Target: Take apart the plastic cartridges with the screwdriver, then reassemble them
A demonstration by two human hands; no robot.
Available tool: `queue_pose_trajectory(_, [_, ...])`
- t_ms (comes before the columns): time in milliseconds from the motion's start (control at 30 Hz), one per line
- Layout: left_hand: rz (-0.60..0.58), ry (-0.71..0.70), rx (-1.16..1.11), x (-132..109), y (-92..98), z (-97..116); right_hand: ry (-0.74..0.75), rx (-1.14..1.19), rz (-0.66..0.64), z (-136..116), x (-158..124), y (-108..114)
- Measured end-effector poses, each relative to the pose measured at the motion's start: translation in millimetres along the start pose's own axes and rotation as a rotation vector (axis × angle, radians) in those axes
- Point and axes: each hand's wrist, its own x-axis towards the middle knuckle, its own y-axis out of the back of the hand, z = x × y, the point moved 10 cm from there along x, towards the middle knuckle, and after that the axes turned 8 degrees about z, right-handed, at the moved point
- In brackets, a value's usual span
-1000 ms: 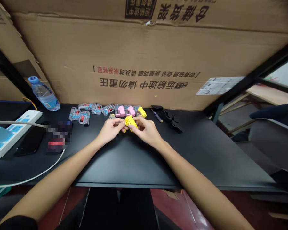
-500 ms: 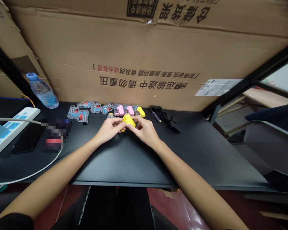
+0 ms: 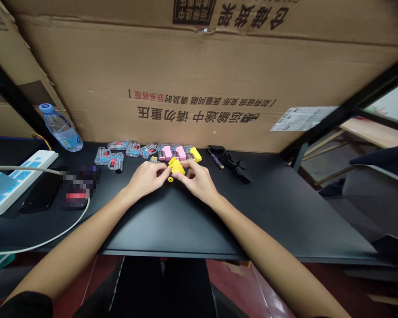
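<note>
My right hand (image 3: 200, 179) pinches a small yellow plastic casing (image 3: 178, 167) between thumb and fingers, just above the black table. My left hand (image 3: 148, 178) is closed at the casing's left side, thumb and forefinger together at its edge. The casing looks uneven at its upper left; its inside is too small to make out. A small yellow ring (image 3: 170, 179) with a dark centre lies on the table below the fingertips. Partly behind my left hand is a clear piece (image 3: 153, 159) with a yellow bit.
Behind my hands are pink-and-clear pieces (image 3: 180, 153) and a yellow-and-clear one (image 3: 195, 154). Several clear pieces (image 3: 116, 162) lie leftward. A screwdriver (image 3: 216, 159) and black parts (image 3: 237, 168) lie right. A bottle (image 3: 62, 129), power strip (image 3: 21, 179) and cable (image 3: 74, 225) occupy the left; cardboard (image 3: 199, 66) stands behind.
The yellow casing has turned in my fingers and my left hand has drawn slightly left. The yellow ring, earlier at my left fingertips, now shows apart from them. The view has shifted slightly.
</note>
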Motion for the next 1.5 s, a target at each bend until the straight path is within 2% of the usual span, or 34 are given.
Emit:
queue_pose_trajectory(33, [-0.043, 0.014, 0.170, 1, 6.1, -3, -0.021, 0.001, 0.009, 3, 1, 1])
queue_pose_trajectory(100, [-0.063, 0.116, 0.482, 3, 30.8, -23, -0.055, 0.001, 0.026, 10, 4, 5])
queue_pose_trajectory(167, [-0.043, 0.325, 0.681, 0, 64.6, -56, -0.078, -0.002, 0.036, 16, 6, 9])
queue_pose_trajectory(233, [-0.087, 0.547, 0.748, -11, 88.2, -96, -0.087, -0.009, 0.038, 19, 7, 12])
queue_pose_trajectory(333, [-0.261, 0.696, 0.645, -25, 90.4, -139, -0.081, -0.039, 0.020, 18, 8, 13])
queue_pose_trajectory(433, [-0.254, 0.676, 0.597, -22, 92.2, -152, -0.068, -0.064, -0.004, 15, 8, 11])
queue_pose_trajectory(567, [-0.282, 0.653, 0.595, -21, 87.1, -150, -0.069, -0.050, -0.003, 17, 8, 10])
queue_pose_trajectory(700, [-0.278, 0.624, 0.622, -21, 84.6, -135, -0.083, -0.059, -0.010, 20, 8, 9])
queue_pose_trajectory(833, [-0.192, 0.582, 0.736, -19, 91.1, -111, -0.071, -0.076, -0.007, 18, 8, 10])
queue_pose_trajectory(1000, [-0.022, 0.420, 0.781, -7, 95.4, -87, -0.076, -0.097, -0.027, 19, 7, 8])
queue_pose_trajectory(1200, [-0.117, 0.383, 0.706, -8, 71.0, -100, -0.050, -0.093, -0.044, 18, 6, 6])
queue_pose_trajectory(1500, [-0.151, 0.260, 0.653, -8, 38.9, -66, -0.059, -0.115, -0.056, 20, 7, 5])
